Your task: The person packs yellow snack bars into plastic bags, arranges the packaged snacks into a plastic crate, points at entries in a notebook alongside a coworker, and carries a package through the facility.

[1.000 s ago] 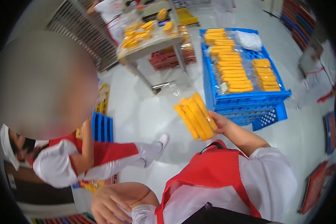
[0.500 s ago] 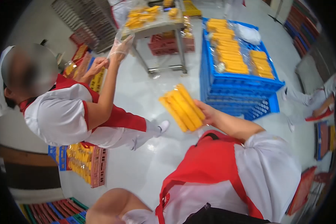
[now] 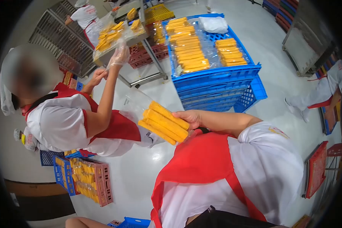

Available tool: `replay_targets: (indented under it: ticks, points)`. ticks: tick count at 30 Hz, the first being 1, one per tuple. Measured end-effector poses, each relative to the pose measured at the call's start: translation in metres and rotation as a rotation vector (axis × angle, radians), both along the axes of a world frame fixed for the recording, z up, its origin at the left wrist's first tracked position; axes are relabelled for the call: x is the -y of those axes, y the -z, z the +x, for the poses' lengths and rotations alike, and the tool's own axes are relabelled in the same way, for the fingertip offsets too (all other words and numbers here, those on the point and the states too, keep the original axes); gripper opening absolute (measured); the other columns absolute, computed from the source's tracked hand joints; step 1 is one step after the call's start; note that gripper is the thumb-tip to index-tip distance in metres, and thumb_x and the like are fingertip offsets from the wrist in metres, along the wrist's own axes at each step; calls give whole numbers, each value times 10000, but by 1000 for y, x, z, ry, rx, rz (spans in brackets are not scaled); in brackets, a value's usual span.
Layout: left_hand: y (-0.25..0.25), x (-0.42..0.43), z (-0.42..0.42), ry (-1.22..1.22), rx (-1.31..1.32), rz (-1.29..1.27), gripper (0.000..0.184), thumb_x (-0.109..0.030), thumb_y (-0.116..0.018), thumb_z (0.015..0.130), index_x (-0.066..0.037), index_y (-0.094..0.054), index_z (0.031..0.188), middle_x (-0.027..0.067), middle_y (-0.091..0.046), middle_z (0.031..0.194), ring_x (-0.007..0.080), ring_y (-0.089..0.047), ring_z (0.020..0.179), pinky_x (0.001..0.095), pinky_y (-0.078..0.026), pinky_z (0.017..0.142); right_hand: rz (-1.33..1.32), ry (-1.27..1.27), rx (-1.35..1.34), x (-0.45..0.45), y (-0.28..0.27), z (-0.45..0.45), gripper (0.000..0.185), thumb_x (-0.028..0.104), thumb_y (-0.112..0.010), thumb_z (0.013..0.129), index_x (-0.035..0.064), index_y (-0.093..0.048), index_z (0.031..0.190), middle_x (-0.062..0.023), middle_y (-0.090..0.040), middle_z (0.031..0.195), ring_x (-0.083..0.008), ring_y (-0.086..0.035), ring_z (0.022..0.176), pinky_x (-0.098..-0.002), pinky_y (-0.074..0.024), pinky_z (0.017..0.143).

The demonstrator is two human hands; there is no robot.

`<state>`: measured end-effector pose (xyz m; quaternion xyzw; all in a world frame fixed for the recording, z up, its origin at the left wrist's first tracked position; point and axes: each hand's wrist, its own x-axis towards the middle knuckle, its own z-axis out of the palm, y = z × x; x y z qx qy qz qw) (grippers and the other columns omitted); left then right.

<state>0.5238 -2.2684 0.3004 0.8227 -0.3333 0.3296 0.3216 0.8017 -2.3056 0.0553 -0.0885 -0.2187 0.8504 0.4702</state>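
Observation:
My right hand (image 3: pixel 190 119) is closed on the lower right side of a clear plastic bag of yellow sticks (image 3: pixel 165 123). Several thick sticks lie side by side in it, and the bag's loose plastic end stretches up and to the left. The bag is held in front of my red apron. Of my left arm (image 3: pixel 85 223) only a part shows at the bottom edge; its hand is out of view. Beyond the bag stands a stack of blue crates (image 3: pixel 216 81), its top one holding rows of bagged yellow sticks (image 3: pixel 188 49) and a white bundle (image 3: pixel 213 25).
A co-worker (image 3: pixel 64 114) in a red apron and clear gloves stands close on my left, by a metal table (image 3: pixel 135 38) with yellow sticks. Crates of bagged sticks (image 3: pixel 83 176) sit on the floor lower left. A wheeled rack (image 3: pixel 306 49) and another person (image 3: pixel 323 91) are at right.
The view has turned, so the crate stack and table sit further left. The bag in my right hand has shifted left and slightly down in view. The co-worker's hands remain raised.

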Motion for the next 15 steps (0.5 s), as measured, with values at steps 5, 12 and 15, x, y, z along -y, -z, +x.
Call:
replay_targets:
  ticks: [5,12,15]
  points:
    - [1,33,35,-8,-10,-1,170,-101,-580,699,9,-590,828,168,-584,830,267,-560,712,346,-437,680,-75,73,-37,44,21,38,636,448,-526,774,89,-329,1260,-97,-415,1236,-246,-421,1118,-432,-334,926]
    - [-24,99,37,-192,-47,56,170,-84,-580,684,10,-587,826,157,-583,834,257,-556,737,331,-433,687,-167,50,-132,63,43,55,617,418,-541,774,88,-339,1255,-87,-424,1235,-221,-418,1128,-403,-311,954]
    - [-46,139,30,-334,-71,98,171,-77,-580,678,10,-586,824,153,-583,836,252,-554,747,324,-431,690,-128,-54,-120,59,43,45,632,411,-562,761,63,-346,1242,-106,-430,1224,-223,-437,1111,-395,-330,946]
